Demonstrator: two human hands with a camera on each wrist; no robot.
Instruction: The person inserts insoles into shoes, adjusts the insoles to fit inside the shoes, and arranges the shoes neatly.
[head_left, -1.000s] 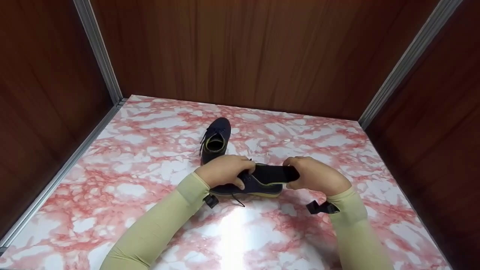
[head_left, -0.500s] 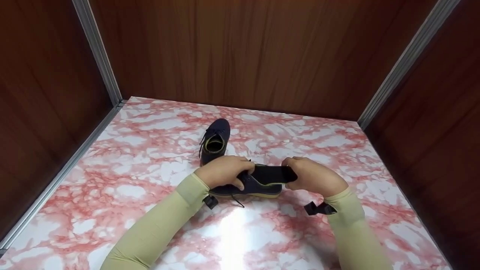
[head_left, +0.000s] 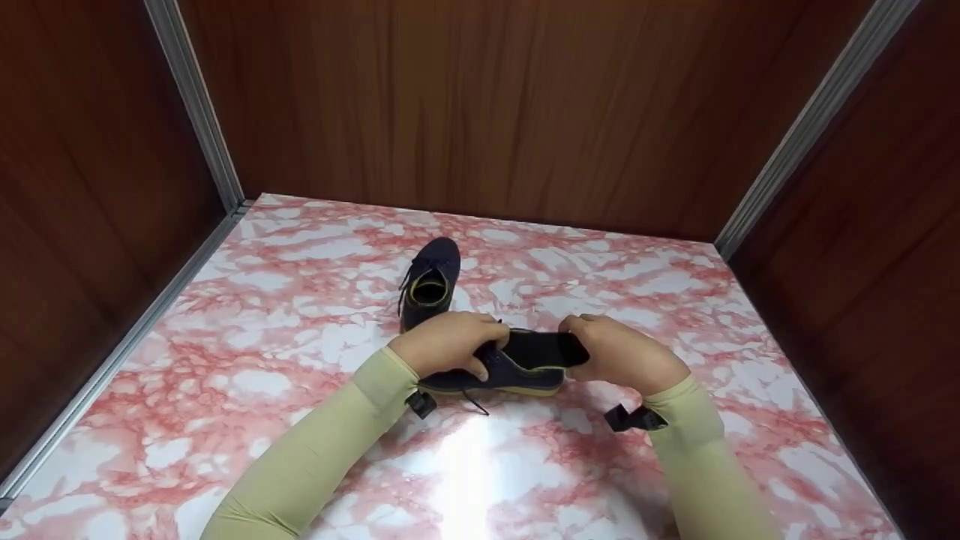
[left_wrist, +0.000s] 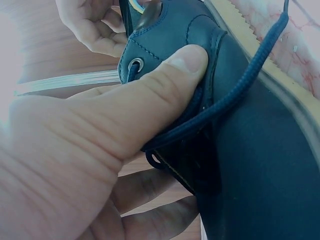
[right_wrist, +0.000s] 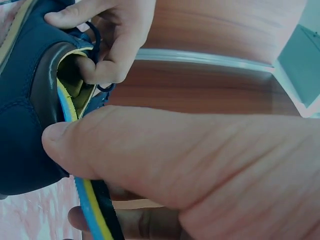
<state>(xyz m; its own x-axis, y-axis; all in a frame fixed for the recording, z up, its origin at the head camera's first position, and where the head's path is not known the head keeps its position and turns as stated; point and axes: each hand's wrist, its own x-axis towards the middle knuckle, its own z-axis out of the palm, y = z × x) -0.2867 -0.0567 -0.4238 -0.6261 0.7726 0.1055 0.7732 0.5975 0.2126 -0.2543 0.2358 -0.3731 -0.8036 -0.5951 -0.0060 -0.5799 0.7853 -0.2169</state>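
A dark navy shoe with yellow lining (head_left: 517,380), centre of the head frame, between two hands.
The inner end of the flat black insole with blue and yellow edge (head_left: 534,349) is hidden in the shoe; the left hand (head_left: 452,343) covers part of the shoe's front. Since one second ago, the right hand (head_left: 626,354) came slightly leftward. Left fingers grip the shoe near its dark blue lace (left_wrist: 240,95); right thumb and fingers pinch the insole's outer end.

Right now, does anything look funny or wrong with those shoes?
Yes: the insole of the nearer shoe pokes out at the heel, held by the right fingers. It looks odd because insoles usually lie flat inside. Its lace also dangles loose. I see no damage.
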